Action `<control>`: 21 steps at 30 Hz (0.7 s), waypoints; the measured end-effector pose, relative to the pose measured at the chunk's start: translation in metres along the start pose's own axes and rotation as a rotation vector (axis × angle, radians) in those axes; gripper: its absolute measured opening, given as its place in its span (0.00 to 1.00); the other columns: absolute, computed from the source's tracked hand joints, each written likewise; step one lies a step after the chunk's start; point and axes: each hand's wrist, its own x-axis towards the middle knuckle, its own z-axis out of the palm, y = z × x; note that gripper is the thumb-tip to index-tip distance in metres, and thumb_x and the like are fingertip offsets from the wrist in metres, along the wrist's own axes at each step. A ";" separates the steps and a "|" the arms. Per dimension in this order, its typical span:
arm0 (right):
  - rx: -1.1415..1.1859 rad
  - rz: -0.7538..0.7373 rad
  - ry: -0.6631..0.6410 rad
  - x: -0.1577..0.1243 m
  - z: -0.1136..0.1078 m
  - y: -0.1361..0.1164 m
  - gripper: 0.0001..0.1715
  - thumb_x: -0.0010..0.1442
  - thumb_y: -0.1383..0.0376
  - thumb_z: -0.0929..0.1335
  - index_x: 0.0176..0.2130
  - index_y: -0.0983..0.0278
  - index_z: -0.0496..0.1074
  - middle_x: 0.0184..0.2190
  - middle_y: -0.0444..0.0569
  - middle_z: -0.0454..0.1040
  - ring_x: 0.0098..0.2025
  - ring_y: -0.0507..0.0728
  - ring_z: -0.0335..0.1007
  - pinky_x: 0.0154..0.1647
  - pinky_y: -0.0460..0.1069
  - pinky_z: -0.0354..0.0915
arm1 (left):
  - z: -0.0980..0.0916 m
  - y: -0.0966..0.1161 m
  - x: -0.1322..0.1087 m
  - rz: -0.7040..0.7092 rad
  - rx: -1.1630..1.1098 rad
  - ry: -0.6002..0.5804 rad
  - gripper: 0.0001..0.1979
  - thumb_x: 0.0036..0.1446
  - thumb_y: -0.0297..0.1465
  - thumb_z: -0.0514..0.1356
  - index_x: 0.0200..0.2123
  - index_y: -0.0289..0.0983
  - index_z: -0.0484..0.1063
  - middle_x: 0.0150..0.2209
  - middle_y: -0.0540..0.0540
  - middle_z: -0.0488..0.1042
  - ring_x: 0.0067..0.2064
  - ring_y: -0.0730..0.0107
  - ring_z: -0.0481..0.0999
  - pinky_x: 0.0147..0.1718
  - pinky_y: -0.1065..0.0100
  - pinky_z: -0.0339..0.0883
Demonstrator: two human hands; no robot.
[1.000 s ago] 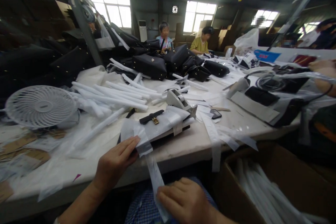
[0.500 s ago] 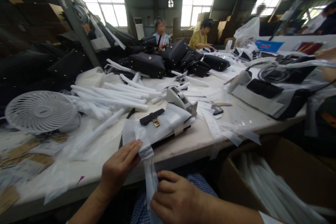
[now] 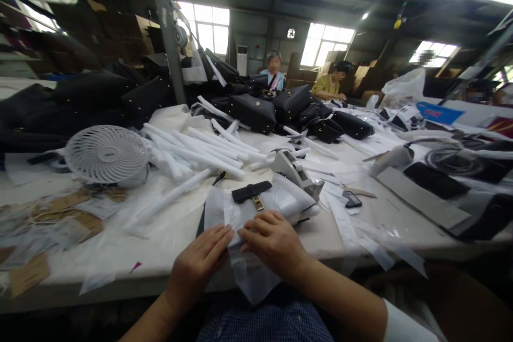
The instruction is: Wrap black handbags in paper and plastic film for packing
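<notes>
Plastic-wrapped bag (image 3: 276,200) at table edge (image 3: 336,248), hands (image 3: 200,264) (image 3: 274,240) on it

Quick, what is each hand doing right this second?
Left hand: open, fingers flat on the white wrapping paper.
Right hand: fingers curled on the same paper; a grip cannot be told.

The person's left hand (image 3: 200,267) and right hand (image 3: 274,243) were bare, like both forearms, while a white sleeve (image 3: 406,326) edged the right upper arm and a blue-and-white checked garment (image 3: 264,323) covered the lap.
</notes>
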 end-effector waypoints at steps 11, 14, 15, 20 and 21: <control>-0.197 -0.099 -0.049 0.002 0.030 0.004 0.10 0.69 0.65 0.62 0.40 0.64 0.71 0.33 0.48 0.72 0.34 0.57 0.61 0.39 0.53 0.56 | -0.015 0.007 0.011 -0.147 -0.073 -0.069 0.24 0.62 0.36 0.58 0.59 0.34 0.65 0.55 0.40 0.74 0.55 0.56 0.75 0.51 0.57 0.74; -0.200 -0.098 -0.005 0.003 0.037 0.005 0.09 0.68 0.64 0.63 0.38 0.64 0.70 0.30 0.46 0.71 0.32 0.57 0.61 0.38 0.52 0.55 | -0.009 0.006 0.012 -0.113 -0.011 0.047 0.14 0.65 0.29 0.54 0.52 0.35 0.72 0.50 0.42 0.79 0.50 0.59 0.79 0.47 0.58 0.77; -0.196 -0.098 0.004 0.002 0.038 0.005 0.08 0.68 0.64 0.63 0.38 0.64 0.70 0.30 0.46 0.71 0.32 0.56 0.62 0.37 0.52 0.55 | -0.006 0.006 0.011 -0.098 0.004 0.073 0.13 0.66 0.26 0.53 0.51 0.35 0.73 0.49 0.42 0.79 0.50 0.60 0.79 0.46 0.59 0.77; -0.120 -0.120 0.037 -0.003 0.036 0.008 0.10 0.70 0.66 0.61 0.42 0.65 0.70 0.30 0.47 0.74 0.34 0.56 0.65 0.40 0.52 0.58 | 0.001 0.007 0.006 -0.069 -0.012 0.094 0.14 0.66 0.22 0.52 0.48 0.34 0.74 0.51 0.41 0.78 0.53 0.59 0.76 0.51 0.56 0.73; -0.086 -0.128 0.043 -0.007 0.033 0.008 0.10 0.70 0.67 0.61 0.42 0.65 0.71 0.32 0.48 0.75 0.37 0.56 0.67 0.43 0.53 0.60 | 0.001 0.009 0.006 -0.068 -0.018 0.094 0.14 0.66 0.22 0.51 0.48 0.34 0.74 0.50 0.42 0.78 0.54 0.60 0.76 0.53 0.56 0.72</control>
